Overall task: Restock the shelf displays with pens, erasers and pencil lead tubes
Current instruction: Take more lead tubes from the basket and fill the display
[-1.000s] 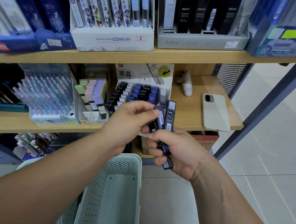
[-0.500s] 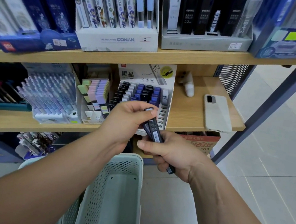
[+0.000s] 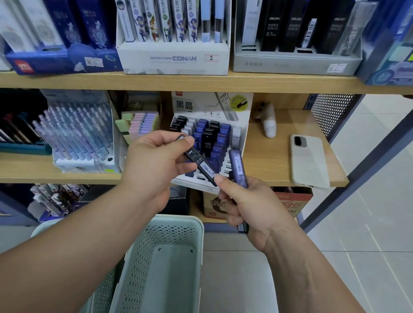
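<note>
Wooden shelf [image 3: 270, 160] behind handheld lead tubes [image 3: 201, 164]

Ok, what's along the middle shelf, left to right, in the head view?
From left: dark pens in a teal tray → clear pen display → pastel erasers → lead tube display → small white object → phone.

Since 1.0 s ago the left hand [image 3: 154, 161] has drawn 1 black lead tube [image 3: 201, 164] out of the bunch gripped by the right hand [image 3: 250, 211] and has moved toward 9 o'clock. That tube now slants from 10 o'clock down to 4 o'clock, with its low end at the right thumb. The purple tube [image 3: 237, 167] now stands apart from it, leaning toward 11 o'clock.
</note>
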{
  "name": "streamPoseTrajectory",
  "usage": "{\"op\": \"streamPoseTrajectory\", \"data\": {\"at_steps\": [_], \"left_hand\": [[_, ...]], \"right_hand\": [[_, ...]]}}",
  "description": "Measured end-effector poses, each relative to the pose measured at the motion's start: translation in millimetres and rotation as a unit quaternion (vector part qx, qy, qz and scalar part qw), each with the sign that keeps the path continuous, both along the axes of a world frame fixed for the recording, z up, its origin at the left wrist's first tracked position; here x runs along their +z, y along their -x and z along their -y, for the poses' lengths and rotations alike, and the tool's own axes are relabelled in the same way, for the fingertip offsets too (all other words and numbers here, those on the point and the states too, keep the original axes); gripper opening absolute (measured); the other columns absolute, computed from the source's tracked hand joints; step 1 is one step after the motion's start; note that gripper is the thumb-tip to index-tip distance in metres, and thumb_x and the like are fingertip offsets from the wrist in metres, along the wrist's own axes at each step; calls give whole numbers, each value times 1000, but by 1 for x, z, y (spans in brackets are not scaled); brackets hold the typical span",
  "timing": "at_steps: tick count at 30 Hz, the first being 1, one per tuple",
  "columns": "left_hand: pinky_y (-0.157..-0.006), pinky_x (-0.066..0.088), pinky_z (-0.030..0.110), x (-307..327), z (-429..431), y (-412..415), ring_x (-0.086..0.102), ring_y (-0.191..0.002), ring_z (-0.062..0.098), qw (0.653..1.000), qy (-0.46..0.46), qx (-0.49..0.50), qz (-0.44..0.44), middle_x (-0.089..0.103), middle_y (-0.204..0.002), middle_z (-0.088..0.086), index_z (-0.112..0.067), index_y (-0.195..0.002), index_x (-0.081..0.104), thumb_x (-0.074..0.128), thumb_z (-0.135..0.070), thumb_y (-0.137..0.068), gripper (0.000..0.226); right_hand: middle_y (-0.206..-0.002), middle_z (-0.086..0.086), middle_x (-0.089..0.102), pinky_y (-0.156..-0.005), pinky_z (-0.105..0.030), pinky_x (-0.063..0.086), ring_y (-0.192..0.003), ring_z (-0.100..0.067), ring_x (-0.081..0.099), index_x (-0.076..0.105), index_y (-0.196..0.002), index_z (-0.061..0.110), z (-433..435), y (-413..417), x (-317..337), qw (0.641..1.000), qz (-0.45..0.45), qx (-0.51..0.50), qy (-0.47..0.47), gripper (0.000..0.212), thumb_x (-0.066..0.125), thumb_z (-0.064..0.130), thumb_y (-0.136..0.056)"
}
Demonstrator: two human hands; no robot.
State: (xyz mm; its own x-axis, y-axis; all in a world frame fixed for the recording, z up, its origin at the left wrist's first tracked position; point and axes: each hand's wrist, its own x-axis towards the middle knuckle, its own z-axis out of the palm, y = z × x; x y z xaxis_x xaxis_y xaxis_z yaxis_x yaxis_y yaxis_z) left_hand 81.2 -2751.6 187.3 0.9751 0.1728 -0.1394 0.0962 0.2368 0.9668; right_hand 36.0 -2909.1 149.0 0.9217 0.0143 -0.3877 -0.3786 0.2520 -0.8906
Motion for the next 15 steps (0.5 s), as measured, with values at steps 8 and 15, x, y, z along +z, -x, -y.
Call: {"op": "streamPoseTrajectory", "data": {"at_steps": [8,15], "left_hand": [[-70,61,30,-2,-8,5,69,-76,13,977,-132,-109,126,71,-90,-1,-11,-120,66,65,3,-92,32],[-68,60,29,14,-29,-12,70,-69,21,942,-226,-157,193,75,-77,10,-6,-89,75,81,-16,-69,24]], "right_hand": [[-66,-4,55,-36,-16,21,-43,-6,32,56,-81,11,3,-2,3,985,-86,-23,-149,20,69,21,-92],[-63,-1,51,-35,-14,20,-41,-4,31,63,-82,9,0,-4,1,974,-153,-2,-166,26,68,32,-92]]}}
